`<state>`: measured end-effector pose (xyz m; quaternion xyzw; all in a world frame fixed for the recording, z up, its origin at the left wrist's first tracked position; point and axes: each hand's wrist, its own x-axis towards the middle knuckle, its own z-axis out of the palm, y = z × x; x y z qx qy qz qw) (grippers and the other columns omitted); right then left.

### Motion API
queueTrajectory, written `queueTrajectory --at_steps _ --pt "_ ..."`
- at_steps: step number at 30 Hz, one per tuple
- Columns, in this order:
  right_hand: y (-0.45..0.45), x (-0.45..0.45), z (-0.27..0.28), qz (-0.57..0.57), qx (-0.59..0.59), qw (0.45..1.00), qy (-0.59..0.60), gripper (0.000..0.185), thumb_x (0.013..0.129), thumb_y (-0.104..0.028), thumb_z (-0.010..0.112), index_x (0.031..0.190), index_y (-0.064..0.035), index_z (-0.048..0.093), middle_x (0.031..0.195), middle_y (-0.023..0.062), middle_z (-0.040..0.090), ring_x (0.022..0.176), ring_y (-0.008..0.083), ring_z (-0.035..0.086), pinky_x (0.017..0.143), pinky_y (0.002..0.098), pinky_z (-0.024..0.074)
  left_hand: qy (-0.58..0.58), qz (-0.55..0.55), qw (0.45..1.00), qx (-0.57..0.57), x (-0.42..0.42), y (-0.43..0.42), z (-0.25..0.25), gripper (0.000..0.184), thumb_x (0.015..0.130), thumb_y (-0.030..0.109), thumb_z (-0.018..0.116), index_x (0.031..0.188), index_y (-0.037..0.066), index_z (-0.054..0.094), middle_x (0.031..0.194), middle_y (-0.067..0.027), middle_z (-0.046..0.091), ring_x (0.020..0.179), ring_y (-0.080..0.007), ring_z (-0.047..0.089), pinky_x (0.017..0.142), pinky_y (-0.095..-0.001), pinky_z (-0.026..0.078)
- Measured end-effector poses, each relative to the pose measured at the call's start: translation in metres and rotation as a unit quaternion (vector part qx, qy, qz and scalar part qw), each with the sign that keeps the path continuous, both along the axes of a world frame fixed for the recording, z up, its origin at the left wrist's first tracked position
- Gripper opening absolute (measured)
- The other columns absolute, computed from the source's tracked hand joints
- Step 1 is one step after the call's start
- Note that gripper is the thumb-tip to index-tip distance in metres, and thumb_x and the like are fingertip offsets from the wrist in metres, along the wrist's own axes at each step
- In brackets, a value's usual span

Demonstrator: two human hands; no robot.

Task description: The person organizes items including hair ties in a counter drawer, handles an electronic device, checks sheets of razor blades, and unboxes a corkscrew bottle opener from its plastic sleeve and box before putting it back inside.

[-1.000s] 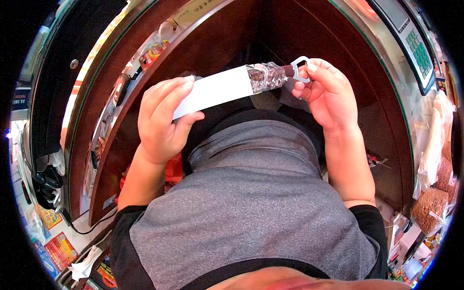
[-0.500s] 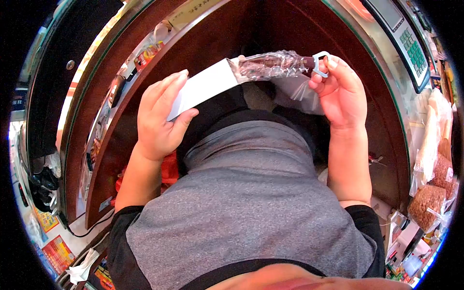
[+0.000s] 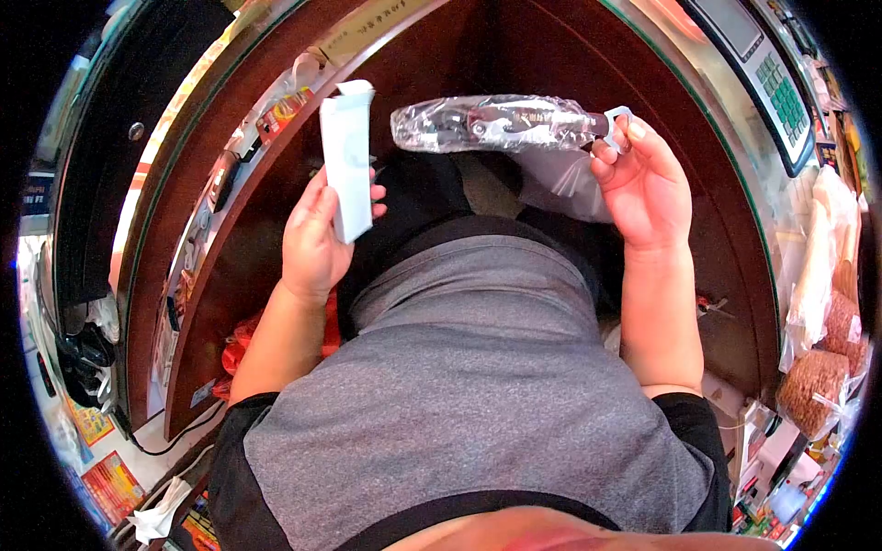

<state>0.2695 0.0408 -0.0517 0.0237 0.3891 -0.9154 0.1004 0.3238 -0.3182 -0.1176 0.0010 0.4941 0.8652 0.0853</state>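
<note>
Upright in my left hand (image 3: 317,234) is a narrow white box (image 3: 347,161), its top flap open. My fingers close around its lower half. My right hand (image 3: 648,179) pinches the pale ring-shaped end (image 3: 617,126) of a long dark item (image 3: 501,124) wrapped in clear crinkled plastic. The wrapped item lies level in the air, pointing left, wholly outside the box, with a gap between them. Small lettering shows on its dark part. Below it hangs a translucent sheet or bag (image 3: 565,184), partly behind my right hand.
Curved dark red wood panels (image 3: 570,55) surround my lap. A device with green keys (image 3: 781,101) sits at the upper right. Bagged brown items (image 3: 816,390) are on the right, and red plastic (image 3: 241,354) lies below my left forearm.
The wrapped item has come fully out of the white box. My left hand has turned the box from slanted to upright, while my right hand has moved slightly right.
</note>
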Motion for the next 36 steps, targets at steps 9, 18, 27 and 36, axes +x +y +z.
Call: queueTrajectory --at_steps 9,18,27,36 --pt "-0.019 0.01 0.013 0.079 0.128 0.988 0.026 0.012 0.093 -0.013 0.064 0.093 -0.0014 0.062 0.086 0.0074 0.066 0.072 0.0165 0.066 0.066 0.0321 0.0593 -0.003 -0.138 0.99 0.016 -0.024 0.012 0.026 0.056 0.077 0.023 0.081 0.123 0.001 0.056 0.104 -0.0048 0.059 0.091 -0.0183 0.06 0.082 -0.0331 0.05" --pt "-0.026 0.011 0.011 0.071 0.213 0.975 -0.002 0.009 0.091 -0.012 0.066 0.092 -0.0036 0.064 0.082 0.0045 0.067 0.067 0.0131 0.064 0.063 0.0279 0.057 0.021 -0.203 0.951 -0.232 -0.021 0.063 0.052 0.028 0.08 0.009 0.079 0.101 0.003 0.061 0.09 -0.0041 0.066 0.085 -0.0151 0.065 0.076 -0.0282 0.05" --pt "-0.036 0.012 -0.008 0.043 0.044 0.998 0.015 0.018 0.093 -0.015 0.066 0.106 -0.0026 0.065 0.094 0.0053 0.07 0.076 0.0142 0.066 0.07 0.0303 0.0557 0.015 -0.159 0.965 -0.209 -0.01 0.072 0.035 0.03 0.082 0.009 0.079 0.104 0.003 0.06 0.092 -0.0027 0.066 0.084 -0.0133 0.064 0.077 -0.0286 0.052" --pt "-0.065 0.028 -0.014 0.137 0.1 0.983 0.074 0.04 0.099 -0.025 0.061 0.128 0.0021 0.061 0.121 0.012 0.067 0.116 0.0222 0.062 0.105 0.0389 0.0444 0.009 -0.162 0.975 -0.149 -0.007 0.079 0.027 0.036 0.083 0.014 0.08 0.108 0.005 0.056 0.095 -0.0035 0.066 0.087 -0.015 0.065 0.08 -0.0296 0.053"
